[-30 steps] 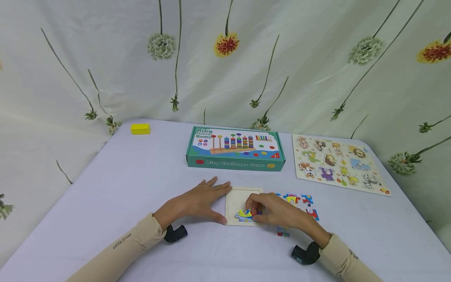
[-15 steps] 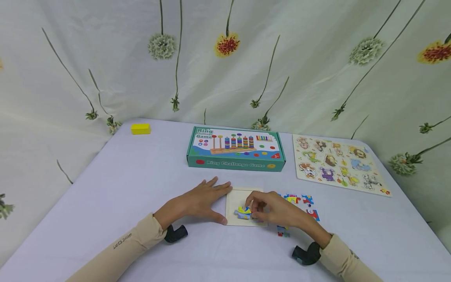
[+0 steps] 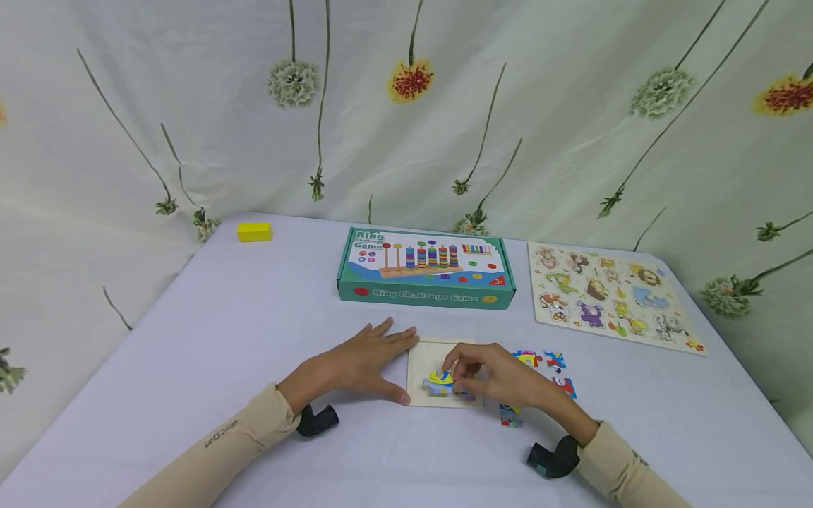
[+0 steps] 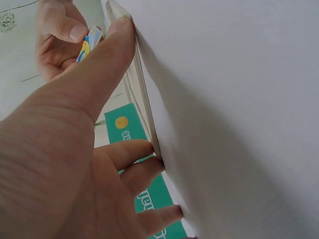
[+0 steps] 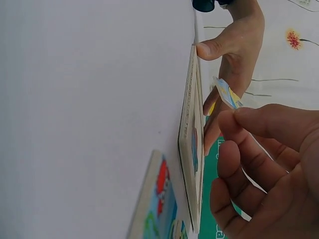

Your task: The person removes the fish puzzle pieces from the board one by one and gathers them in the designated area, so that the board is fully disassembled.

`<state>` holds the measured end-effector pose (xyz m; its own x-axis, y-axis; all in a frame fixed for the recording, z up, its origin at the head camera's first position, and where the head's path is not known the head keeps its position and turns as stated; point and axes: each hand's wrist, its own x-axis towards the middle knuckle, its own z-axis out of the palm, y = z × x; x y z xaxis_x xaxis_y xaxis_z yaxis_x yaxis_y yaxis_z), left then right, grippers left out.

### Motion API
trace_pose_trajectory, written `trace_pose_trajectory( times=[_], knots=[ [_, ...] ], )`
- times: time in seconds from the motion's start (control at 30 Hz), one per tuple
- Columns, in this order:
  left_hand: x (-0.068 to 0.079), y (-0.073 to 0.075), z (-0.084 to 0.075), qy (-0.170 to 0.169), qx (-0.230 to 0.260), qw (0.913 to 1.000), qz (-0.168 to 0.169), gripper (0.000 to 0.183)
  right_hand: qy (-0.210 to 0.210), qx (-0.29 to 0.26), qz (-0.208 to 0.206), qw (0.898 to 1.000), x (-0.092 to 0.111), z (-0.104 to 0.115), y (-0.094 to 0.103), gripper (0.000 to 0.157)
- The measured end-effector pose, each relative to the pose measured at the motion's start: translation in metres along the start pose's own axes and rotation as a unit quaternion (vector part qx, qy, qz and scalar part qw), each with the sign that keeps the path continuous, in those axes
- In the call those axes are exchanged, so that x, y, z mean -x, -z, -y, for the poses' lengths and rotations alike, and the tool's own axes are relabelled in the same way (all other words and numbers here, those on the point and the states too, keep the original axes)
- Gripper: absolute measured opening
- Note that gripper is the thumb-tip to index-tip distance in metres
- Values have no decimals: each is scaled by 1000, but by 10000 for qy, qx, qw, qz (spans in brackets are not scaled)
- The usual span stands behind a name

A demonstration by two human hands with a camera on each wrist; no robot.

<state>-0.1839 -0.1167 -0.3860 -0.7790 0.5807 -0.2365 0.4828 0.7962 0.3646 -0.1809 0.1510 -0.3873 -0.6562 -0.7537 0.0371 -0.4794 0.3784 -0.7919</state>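
My left hand (image 3: 362,363) lies spread on the cloth, its thumb and a finger touching the left edge of a small square wooden puzzle tray (image 3: 422,356). Over the tray, my right hand (image 3: 502,377) pinches a yellow and light-blue jigsaw piece (image 3: 438,383) between thumb and fingertips. In the right wrist view that held piece (image 5: 228,94) is tilted and raised off the tray. Another colourful piece (image 5: 195,149) lies inside the tray, partly hidden by the right hand in the head view. The left wrist view shows the pinched piece (image 4: 87,47) behind the left thumb.
Several loose jigsaw pieces (image 3: 562,386) lie right of the tray, some partly behind the right hand. A green Ring Challenge Game box (image 3: 425,293) stands behind it. An animal puzzle board (image 3: 610,296) is at the back right, a yellow block (image 3: 254,232) at the back left.
The right hand has drawn slightly to the right and lifted the pinched jigsaw piece a little, tilting it. The left hand stays in place against the tray.
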Motion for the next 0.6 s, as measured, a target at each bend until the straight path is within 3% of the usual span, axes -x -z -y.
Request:
trace_pose_trajectory(
  times=[0.6],
  knots=[
    [0, 0, -1, 9, 21, 10000, -52, 97, -181, -37, -305, 9994, 1, -2, 1, 22]
  ],
)
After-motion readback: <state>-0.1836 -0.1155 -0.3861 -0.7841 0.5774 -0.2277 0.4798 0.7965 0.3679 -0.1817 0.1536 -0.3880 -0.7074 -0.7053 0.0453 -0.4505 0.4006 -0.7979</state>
